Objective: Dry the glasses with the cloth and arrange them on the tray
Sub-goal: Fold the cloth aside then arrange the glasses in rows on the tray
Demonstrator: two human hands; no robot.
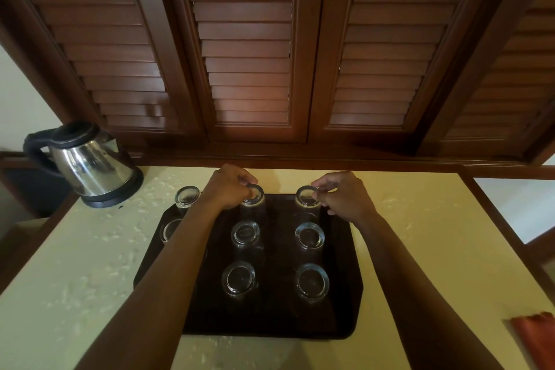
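Both hands pinch inverted glasses at tray's (345, 303) far edge, left hand (228, 189) curled on middle glass (253, 194), right hand (342, 198) on right-column glass (306, 197); risk: slick bases slip, knocking neighbours; cloth (534, 336) idle near-right of tray.

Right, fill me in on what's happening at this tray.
A person is arranging upturned glasses on a dark tray on a pale counter. The left hand grips the far middle glass; the right hand pinches the far right glass. Four more stand in two rows nearer, and at least two at the left are partly hidden by the forearm. A red cloth lies at the right edge, a kettle far left.
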